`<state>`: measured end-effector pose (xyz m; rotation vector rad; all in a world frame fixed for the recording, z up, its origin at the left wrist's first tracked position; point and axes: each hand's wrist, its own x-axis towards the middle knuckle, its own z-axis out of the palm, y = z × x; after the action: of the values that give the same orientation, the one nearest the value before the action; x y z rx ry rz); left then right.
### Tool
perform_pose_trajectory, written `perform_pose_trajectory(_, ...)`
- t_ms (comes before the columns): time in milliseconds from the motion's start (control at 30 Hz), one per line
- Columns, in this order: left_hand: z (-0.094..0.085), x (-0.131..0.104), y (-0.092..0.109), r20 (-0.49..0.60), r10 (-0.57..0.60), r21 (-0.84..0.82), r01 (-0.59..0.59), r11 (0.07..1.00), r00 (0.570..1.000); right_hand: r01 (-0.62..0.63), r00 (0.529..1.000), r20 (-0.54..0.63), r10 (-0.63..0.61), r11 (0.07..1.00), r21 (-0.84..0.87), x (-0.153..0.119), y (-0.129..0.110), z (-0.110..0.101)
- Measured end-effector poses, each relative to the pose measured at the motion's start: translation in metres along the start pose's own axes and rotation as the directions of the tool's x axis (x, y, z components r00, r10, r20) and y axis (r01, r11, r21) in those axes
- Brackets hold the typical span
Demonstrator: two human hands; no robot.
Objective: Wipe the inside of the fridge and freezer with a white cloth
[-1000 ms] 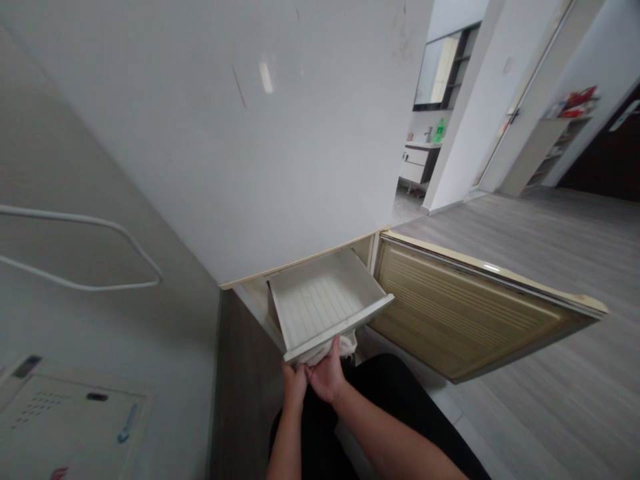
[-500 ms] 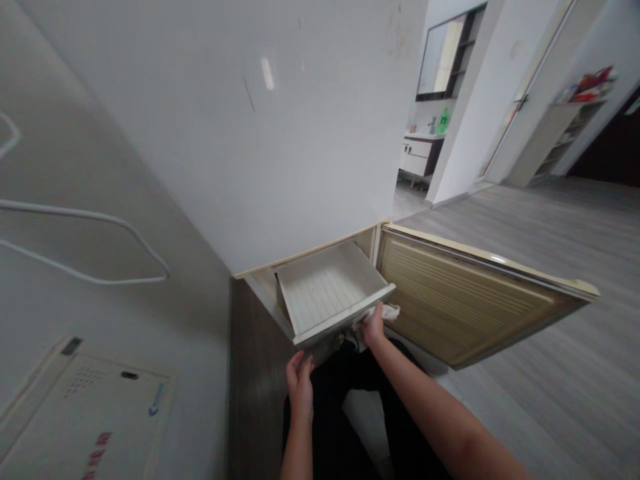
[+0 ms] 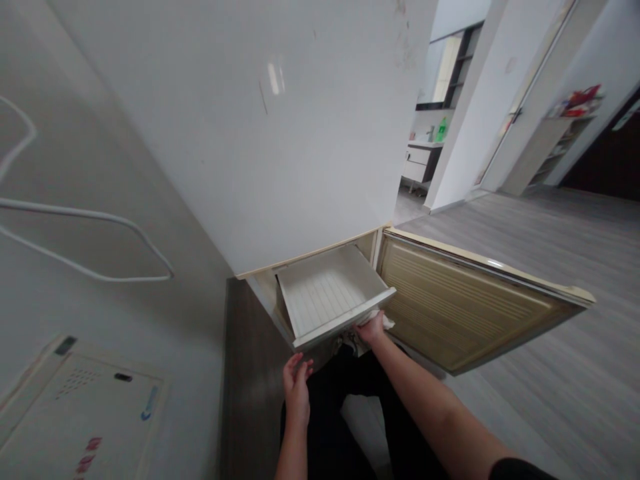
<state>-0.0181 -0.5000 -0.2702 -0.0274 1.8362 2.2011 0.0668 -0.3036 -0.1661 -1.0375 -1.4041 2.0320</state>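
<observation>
A white freezer drawer is pulled partway out of the lower fridge compartment, and I see only its ribbed bottom inside. My right hand is closed on a pale cloth at the right part of the drawer's front, just under the rim. Left of it, below the drawer's front corner, my left hand is held up with its fingers apart and nothing in them. The fridge's lower door stands swung out to the right, showing its yellowed, ribbed inner side.
The fridge's upper door rises above the compartment. On the left wall are a metal box and a white cable. Grey wood-look floor stretches to the right, toward a washroom with a vanity and a shelf.
My right hand has shifted slightly left along the drawer front with the cloth. My left hand stays almost where it was, and the view has tilted slightly.
</observation>
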Motion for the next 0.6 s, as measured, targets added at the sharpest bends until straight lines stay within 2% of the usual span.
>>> perform_pose_trajectory(100,-0.001,0.001,-0.003,-0.08,0.034,0.007,-0.033,0.999,0.996,-0.119,0.988,0.113,0.108,0.988,0.096,-0.013,0.035,0.044)
perform_pose_trajectory(167,-0.004,0.001,-0.004,-0.143,0.068,0.018,-0.066,0.998,0.987,-0.257,0.949,0.243,0.201,0.939,0.227,-0.023,0.058,0.077)
perform_pose_trajectory(233,-0.007,0.0,-0.004,-0.189,0.098,0.03,-0.094,0.995,0.977,-0.443,0.874,0.402,0.275,0.791,0.422,-0.034,0.071,0.107)
perform_pose_trajectory(267,-0.009,0.0,-0.003,-0.205,0.106,0.034,-0.101,0.994,0.973,-0.513,0.843,0.446,0.302,0.7,0.497,-0.039,0.071,0.119)
perform_pose_trajectory(300,-0.011,-0.001,-0.002,-0.217,0.108,0.034,-0.103,0.994,0.97,-0.548,0.831,0.45,0.328,0.627,0.554,-0.044,0.068,0.129)
perform_pose_trajectory(333,-0.012,-0.002,-0.001,-0.226,0.105,0.033,-0.1,0.994,0.969,-0.537,0.843,0.407,0.353,0.597,0.596,-0.048,0.062,0.134)
perform_pose_trajectory(400,-0.014,-0.001,0.0,-0.226,0.094,0.028,-0.09,0.996,0.969,-0.414,0.908,0.239,0.345,0.637,0.65,-0.056,0.045,0.134)
perform_pose_trajectory(467,-0.014,0.002,0.002,-0.212,0.084,0.024,-0.08,0.996,0.974,-0.162,0.983,0.032,0.182,0.763,0.626,-0.062,0.029,0.117)
perform_pose_trajectory(500,-0.013,0.004,0.002,-0.202,0.078,0.023,-0.075,0.997,0.976,-0.013,0.997,-0.06,0.058,0.82,0.572,-0.063,0.024,0.105)
perform_pose_trajectory(567,-0.009,0.008,0.002,-0.173,0.062,0.019,-0.06,0.998,0.983,0.238,0.968,-0.168,-0.187,0.896,0.374,-0.058,0.017,0.075)
perform_pose_trajectory(600,-0.006,0.009,0.001,-0.15,0.057,0.018,-0.055,0.998,0.987,0.329,0.94,-0.177,-0.292,0.913,0.24,-0.051,0.014,0.061)
